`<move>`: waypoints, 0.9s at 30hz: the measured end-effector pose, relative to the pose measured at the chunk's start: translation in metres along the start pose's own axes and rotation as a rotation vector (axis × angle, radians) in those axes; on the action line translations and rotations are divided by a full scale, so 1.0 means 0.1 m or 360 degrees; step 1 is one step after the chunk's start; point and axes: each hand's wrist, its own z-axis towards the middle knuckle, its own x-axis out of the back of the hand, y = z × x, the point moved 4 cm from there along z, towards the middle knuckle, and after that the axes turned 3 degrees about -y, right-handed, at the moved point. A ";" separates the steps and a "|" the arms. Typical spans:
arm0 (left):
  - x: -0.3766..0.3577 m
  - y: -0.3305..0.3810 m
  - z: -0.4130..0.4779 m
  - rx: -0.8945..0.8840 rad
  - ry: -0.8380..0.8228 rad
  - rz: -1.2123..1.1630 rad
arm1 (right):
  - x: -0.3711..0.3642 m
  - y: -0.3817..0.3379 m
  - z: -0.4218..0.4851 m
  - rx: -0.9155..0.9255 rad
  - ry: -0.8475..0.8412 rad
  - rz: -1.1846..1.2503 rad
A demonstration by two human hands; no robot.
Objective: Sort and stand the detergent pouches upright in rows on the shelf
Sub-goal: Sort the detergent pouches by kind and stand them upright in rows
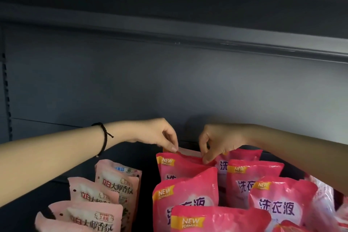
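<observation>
Bright pink detergent pouches (185, 192) with yellow "NEW" labels stand in rows on the dark shelf (131, 153) at the lower right. Behind them, a rearmost pink pouch (188, 151) shows only its pale top seam. My left hand (160, 133) pinches that seam's left end between thumb and forefinger. My right hand (216, 141) pinches its right end. Pale pink pouches (118, 179) with red lettering stand in a row at the lower left, leaning slightly.
The grey back wall (169, 84) of the shelf rises right behind the pouches. The upper shelf's front rail (207, 43) crosses overhead. A slotted upright (6, 90) runs down the left side. A black cord bracelet (104, 137) circles my left wrist.
</observation>
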 end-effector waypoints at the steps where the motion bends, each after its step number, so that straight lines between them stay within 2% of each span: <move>1: 0.01 -0.01 0.00 0.0054 -0.0039 -0.0045 | -0.01 -0.02 0.00 0.0016 -0.0018 0.0023; 5: 0.06 -0.02 0.16 0.0191 0.0114 -0.0050 | -0.02 -0.04 0.04 0.0015 -0.0059 0.0042; 13: -0.02 -0.10 0.41 0.0237 0.0513 0.0058 | 0.08 0.13 0.07 -0.0164 0.0021 0.0166; 17: -0.01 -0.13 0.44 0.0283 0.0559 0.0068 | 0.22 0.24 0.14 -0.0283 0.0191 0.0033; 22: -0.05 -0.21 0.47 0.0353 0.0632 0.0040 | 0.11 0.33 0.26 -0.0458 0.0135 -0.0177; 27: -0.08 -0.25 0.46 0.0393 0.0686 0.0041 | 0.02 0.35 0.37 -0.0575 0.0220 -0.0268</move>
